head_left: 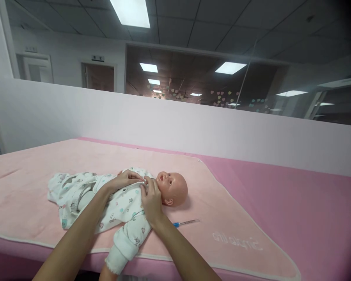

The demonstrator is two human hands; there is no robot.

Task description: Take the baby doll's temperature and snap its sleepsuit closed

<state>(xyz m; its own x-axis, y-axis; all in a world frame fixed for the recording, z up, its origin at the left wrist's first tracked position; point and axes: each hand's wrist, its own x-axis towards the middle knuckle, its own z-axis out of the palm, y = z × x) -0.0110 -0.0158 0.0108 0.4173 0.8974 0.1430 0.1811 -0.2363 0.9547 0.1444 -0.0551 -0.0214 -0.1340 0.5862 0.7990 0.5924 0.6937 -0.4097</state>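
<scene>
A baby doll [172, 187] lies on its back on a light pink blanket [228, 203], head to the right. It wears a white printed romper [123, 205]. My left hand [124, 180] rests on the doll's chest, fingers pinched on the romper's collar. My right hand [151, 199] is beside it at the neck, fingers closed on the same collar edge just below the doll's chin. A thin thermometer with a blue tip [186, 223] lies on the blanket just right of my right forearm.
The blanket covers a pink mattress [310, 210] that runs along a white partition wall [193, 125]. Above the partition are glass panes with heart stickers, doors and ceiling lights. The mattress's near edge runs just below the doll's sleeve.
</scene>
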